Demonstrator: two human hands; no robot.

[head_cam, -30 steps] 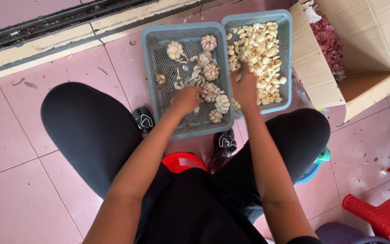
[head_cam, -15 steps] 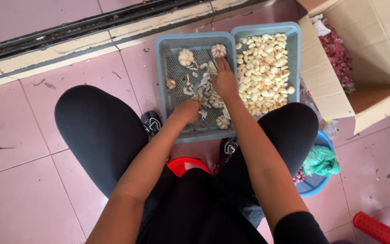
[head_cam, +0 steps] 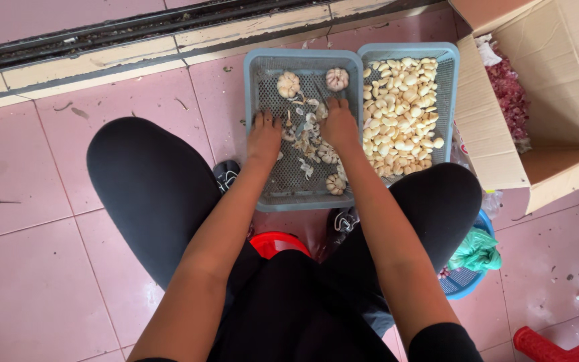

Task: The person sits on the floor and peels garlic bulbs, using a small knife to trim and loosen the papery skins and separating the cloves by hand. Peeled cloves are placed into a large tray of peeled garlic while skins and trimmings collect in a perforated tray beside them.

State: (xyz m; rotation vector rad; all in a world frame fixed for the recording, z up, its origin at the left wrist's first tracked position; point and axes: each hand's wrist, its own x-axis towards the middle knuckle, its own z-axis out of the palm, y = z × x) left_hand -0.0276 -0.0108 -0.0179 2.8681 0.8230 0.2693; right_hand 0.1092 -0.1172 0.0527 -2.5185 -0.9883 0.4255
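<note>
Person wearing black clothes, seen from above beside a grey-blue mesh tray (head_cam: 271, 200)

The person is wearing tight black trousers that are covering both legs, rounded at the knees on either side of the tray's near edge. Both forearms are showing bare; a black sleeve edge is showing on the arm furthest from the tray's left side, down by the elbow. The left hand (head_cam: 264, 139) and right hand (head_cam: 340, 125) are wearing no gloves, rings or bands. Dark shoes with pale markings are peeking out just below the tray's near corners.

light: bright, even daylight | shadows: soft, faint | glare: none | focus: sharp | edges: slight wide-angle bend
</note>
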